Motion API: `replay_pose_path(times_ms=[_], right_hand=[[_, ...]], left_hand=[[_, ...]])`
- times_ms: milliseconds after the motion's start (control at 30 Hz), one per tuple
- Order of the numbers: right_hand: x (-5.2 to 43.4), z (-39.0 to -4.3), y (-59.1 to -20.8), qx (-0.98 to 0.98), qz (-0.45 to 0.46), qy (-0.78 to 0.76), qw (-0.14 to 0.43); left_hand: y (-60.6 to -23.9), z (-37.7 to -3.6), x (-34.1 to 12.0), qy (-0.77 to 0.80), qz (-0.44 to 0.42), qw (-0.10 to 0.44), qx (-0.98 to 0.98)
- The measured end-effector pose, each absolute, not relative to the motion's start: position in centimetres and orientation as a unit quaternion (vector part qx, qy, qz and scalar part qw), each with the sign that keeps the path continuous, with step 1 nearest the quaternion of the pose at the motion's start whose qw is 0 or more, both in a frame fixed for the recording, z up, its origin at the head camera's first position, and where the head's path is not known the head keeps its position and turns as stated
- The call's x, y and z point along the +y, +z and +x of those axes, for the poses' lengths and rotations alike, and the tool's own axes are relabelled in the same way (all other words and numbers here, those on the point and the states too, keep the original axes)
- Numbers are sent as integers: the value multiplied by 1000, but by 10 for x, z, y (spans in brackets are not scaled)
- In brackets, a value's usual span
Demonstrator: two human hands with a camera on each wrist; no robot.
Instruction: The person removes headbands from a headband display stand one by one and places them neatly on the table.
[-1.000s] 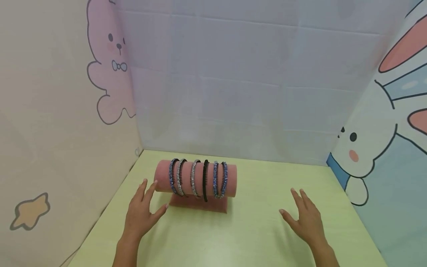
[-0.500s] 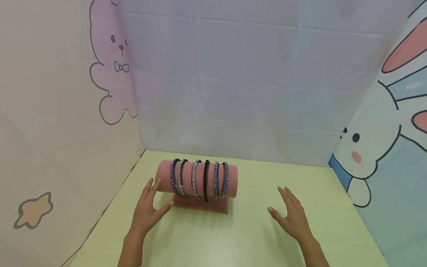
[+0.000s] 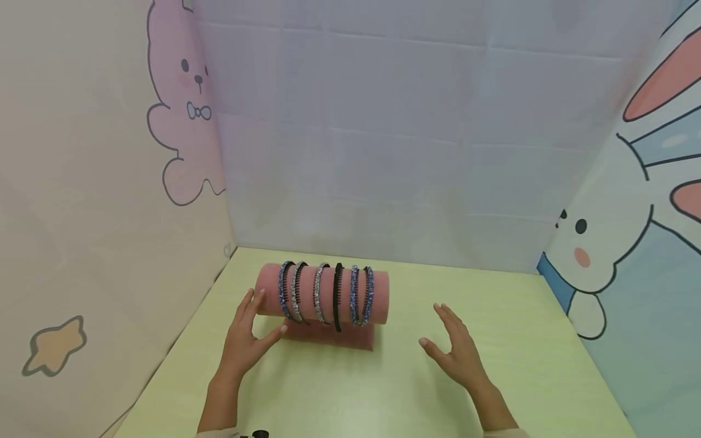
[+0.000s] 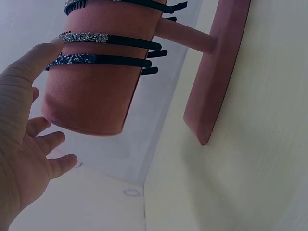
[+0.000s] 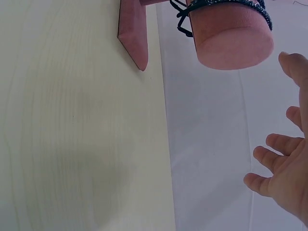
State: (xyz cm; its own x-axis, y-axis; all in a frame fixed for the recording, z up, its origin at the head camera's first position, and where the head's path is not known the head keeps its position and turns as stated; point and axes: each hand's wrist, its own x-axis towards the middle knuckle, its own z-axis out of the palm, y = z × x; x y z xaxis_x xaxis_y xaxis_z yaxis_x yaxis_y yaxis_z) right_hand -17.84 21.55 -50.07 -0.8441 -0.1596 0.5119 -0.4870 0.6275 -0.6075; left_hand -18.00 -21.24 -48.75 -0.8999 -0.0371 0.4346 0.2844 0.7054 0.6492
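Observation:
A pink velvet roll stand [image 3: 323,295] sits on its flat pink base [image 3: 328,336] on the light green table [image 3: 383,389]. Several headbands [image 3: 325,293], blue, silver and black, ring the roll. My left hand [image 3: 245,344] is open at the roll's left end, its fingertips close to or touching it. In the left wrist view the left hand [image 4: 21,139] spreads beside the roll [image 4: 101,77]. My right hand [image 3: 454,353] hovers open to the right of the stand, apart from it. The right wrist view shows the roll's end [image 5: 233,38] and the right hand [image 5: 284,183] spread.
Cartoon panels wall in the table: a pink bear [image 3: 183,103] on the left, a pale purple sheet [image 3: 394,134] behind, a white rabbit [image 3: 613,231] on the right. The stand is toward the back left of the table.
My right hand has moved left toward the stand. The left hand has shifted slightly forward to the roll's left end. The stand has not moved.

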Motion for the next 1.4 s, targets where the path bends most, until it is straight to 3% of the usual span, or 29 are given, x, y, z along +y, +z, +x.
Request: replay_pose_path(times_ms=[400,1400], right_hand=[[194,-190,-502,-848,225,421,233],[156,-225,-480,-825,255,479,159]], left_hand=[[-485,-188,-212,-400,-66,202,-892],[-475,-215,-225,-473,-98,152,-862]])
